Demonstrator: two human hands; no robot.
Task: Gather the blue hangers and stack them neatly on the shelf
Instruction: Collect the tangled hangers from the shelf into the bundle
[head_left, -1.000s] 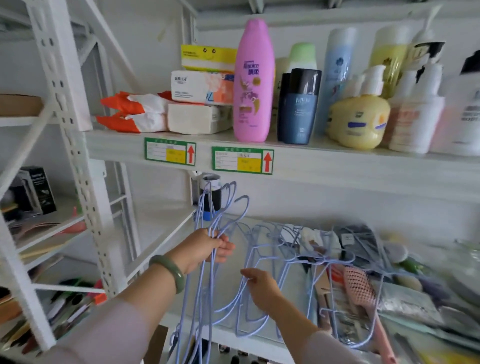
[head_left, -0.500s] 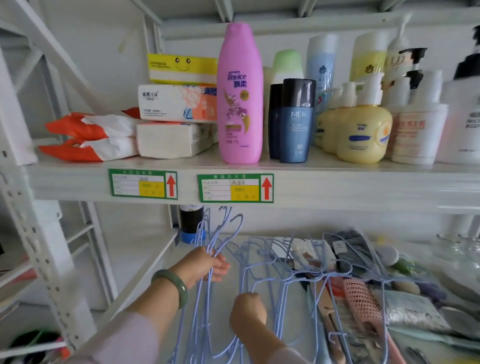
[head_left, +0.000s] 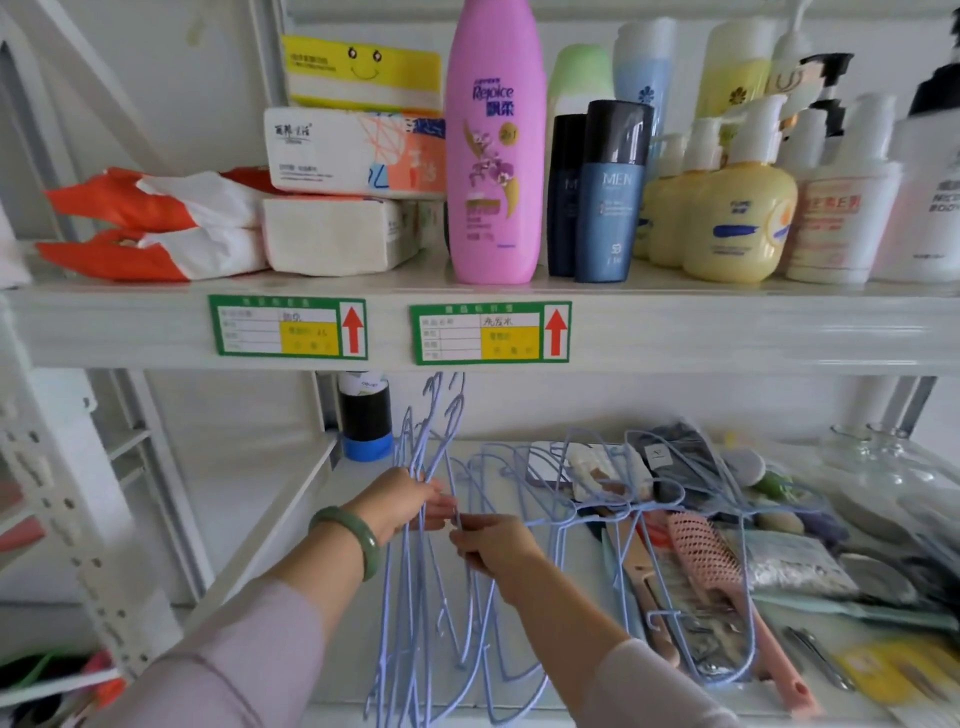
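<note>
White metal shelving fills my view, with the pink shampoo bottle (head_left: 496, 150) standing on the upper shelf (head_left: 675, 327). Below that bottle, my left hand (head_left: 402, 501) is closed around a bunch of blue hangers (head_left: 415, 571), hooks pointing up toward the bottle. My right hand (head_left: 496, 548), just beside the left, pinches one hanger wire. More loose hangers (head_left: 597, 499) lie on the lower shelf (head_left: 291, 499), below and right of the bottle, over a pink hairbrush (head_left: 711, 561).
</note>
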